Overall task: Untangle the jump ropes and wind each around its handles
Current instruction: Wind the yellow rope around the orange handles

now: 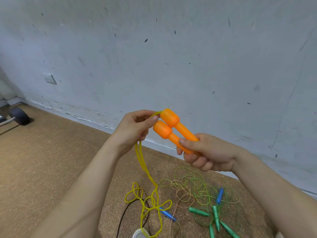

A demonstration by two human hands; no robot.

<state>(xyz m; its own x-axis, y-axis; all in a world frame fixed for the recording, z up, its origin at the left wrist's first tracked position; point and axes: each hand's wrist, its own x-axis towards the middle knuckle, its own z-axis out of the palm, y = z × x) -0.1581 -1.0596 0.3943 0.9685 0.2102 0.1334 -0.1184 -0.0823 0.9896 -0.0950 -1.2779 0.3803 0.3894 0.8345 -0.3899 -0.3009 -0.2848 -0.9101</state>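
Yellow rope in hand, winding not yet begun.
The right hand (205,152) grips the shafts of 2 orange bulb-headed plastic handles (169,126) held side by side. The left hand (135,127) pinches the yellow plastic rope (142,162) just beside their heads. The rope hangs doubled to the brown floor (51,160), its loops crossing 1 blue handle (167,214). Next, likely: lift it free, then wrap it round both shafts. Thin green and speckled cords (197,191) lie tangled nearby.
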